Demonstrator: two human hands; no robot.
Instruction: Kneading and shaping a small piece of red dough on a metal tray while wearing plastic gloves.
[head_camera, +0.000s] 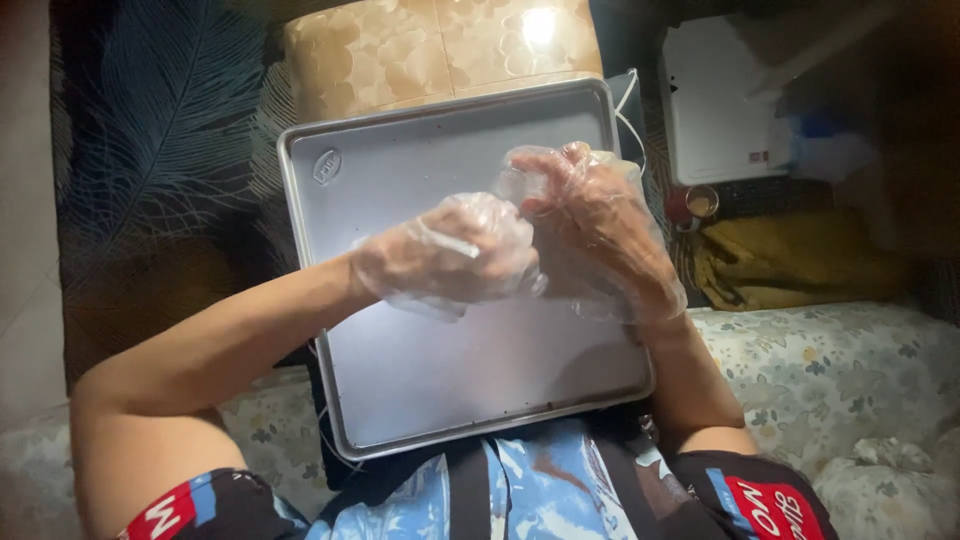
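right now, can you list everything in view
tray: 1, silver, bare, across the lap
stool: 1, tan patterned, beyond the tray
cloth: 1, yellow, right of the tray
box: 1, white, top right
cup: 1, small, red, beside the box
cushion: 1, pale floral, under the person
hands: 2, in clear plastic gloves, left hand and right hand pressed together over the tray
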